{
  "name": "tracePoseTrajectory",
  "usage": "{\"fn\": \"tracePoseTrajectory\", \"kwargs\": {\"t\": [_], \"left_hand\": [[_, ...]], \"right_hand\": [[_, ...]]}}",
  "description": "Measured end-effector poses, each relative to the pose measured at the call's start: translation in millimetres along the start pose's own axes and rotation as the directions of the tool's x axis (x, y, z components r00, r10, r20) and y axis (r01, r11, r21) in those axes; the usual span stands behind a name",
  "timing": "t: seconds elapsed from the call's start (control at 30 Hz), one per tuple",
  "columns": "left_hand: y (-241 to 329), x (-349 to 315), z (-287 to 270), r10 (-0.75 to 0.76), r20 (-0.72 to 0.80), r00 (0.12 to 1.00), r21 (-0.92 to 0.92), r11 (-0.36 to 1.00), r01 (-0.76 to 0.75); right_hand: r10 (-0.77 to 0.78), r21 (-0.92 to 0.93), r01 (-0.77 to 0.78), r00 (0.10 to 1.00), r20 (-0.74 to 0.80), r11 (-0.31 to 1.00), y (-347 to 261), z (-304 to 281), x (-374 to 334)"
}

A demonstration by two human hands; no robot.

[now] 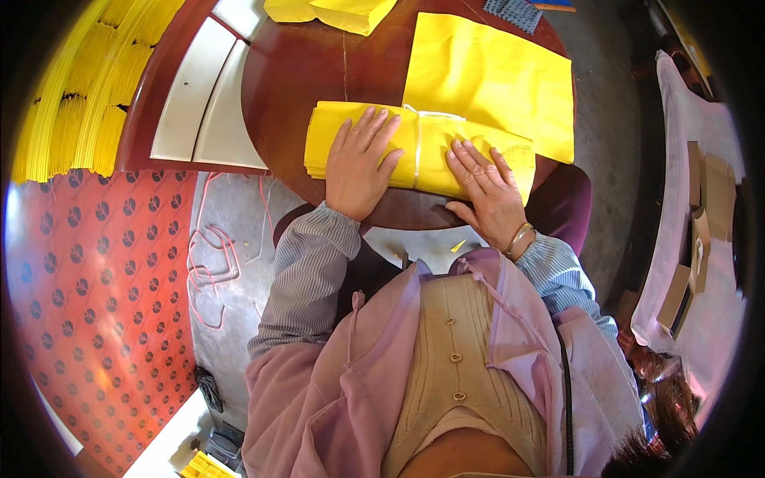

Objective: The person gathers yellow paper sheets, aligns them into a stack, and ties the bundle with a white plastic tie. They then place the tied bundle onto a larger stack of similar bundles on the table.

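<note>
A folded bundle of yellow paper sheets (438,151) lies across the near part of a round dark-red table (303,56). White string (417,147) runs around its middle, with a loose end pointing right on top. My left hand (364,163) lies flat on the bundle's left half, fingers stretched out. On the right half, my right hand (488,187) rests with its fingers spread; a bracelet circles that wrist. Behind the bundle, partly under it, a flat yellow sheet (494,80) covers the table's right side.
Another folded yellow piece (331,12) sits at the table's far edge, near a grey textured pad (514,14). Tall yellow stacks (88,88) stand far left. Pinkish cord (215,255) lies on the floor. Open cardboard boxes (701,231) rest on a pale cloth at right.
</note>
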State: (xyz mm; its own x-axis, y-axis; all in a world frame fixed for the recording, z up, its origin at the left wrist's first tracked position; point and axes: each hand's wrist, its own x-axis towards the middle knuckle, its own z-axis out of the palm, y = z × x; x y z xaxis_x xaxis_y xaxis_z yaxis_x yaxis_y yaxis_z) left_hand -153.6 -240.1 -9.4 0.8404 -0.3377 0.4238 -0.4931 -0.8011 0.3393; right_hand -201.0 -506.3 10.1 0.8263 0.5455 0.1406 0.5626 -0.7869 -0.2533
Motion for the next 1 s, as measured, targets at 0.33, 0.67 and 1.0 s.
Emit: {"fn": "tracePoseTrajectory", "kwargs": {"t": [0.33,0.67,1.0], "left_hand": [[1,5,4,-0.024,-0.044,0.999,-0.008,1.0,0.024],[-10,6,-4,0.015,-0.06,0.998,-0.072,0.997,-0.02],[-19,-7,-6,-0.048,0.004,0.999,0.203,0.978,0.046]], "right_hand": [[0.047,-0.071,-0.046,0.999,0.009,0.996,5,1,-14],[0.109,-0.097,-0.109,0.994,-0.004,0.989,-2,-1,-18],[0.109,-0.114,-0.102,0.993,0.053,0.988,1,7,-13]]}}
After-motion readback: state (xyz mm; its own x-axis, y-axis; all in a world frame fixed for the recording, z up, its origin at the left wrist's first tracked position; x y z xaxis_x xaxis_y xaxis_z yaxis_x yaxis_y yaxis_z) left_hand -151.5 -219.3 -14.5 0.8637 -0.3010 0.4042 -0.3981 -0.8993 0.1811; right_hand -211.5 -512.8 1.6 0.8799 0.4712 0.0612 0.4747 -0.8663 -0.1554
